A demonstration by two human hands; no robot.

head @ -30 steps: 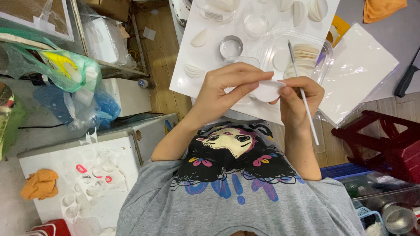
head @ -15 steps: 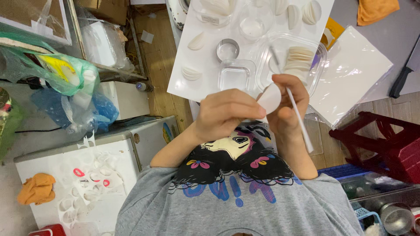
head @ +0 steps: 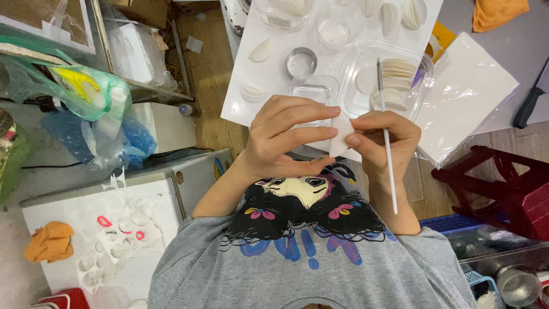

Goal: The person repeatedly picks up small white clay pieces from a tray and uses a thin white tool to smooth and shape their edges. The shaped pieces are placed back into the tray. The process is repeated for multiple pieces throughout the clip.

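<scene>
Both hands meet over a small white dough wrapper (head: 341, 133), held up above the near edge of the white board (head: 251, 97). The left hand (head: 286, 140) is curled round it, fingers and thumb pinching its left side, so that grip is closed on the wrapper. The right hand (head: 380, 143) presses its fingertips on the wrapper's right edge and also clamps a thin white stick (head: 387, 143) that runs from the wrist up past the fingers.

Just beyond the hands sit a clear plastic tray (head: 420, 86) holding a stack of round wrappers (head: 394, 83), a small empty clear box (head: 313, 90) and a metal ring cutter (head: 301, 62). Folded dumplings (head: 262, 50) lie on the board. A red stool (head: 503, 189) stands to the right
</scene>
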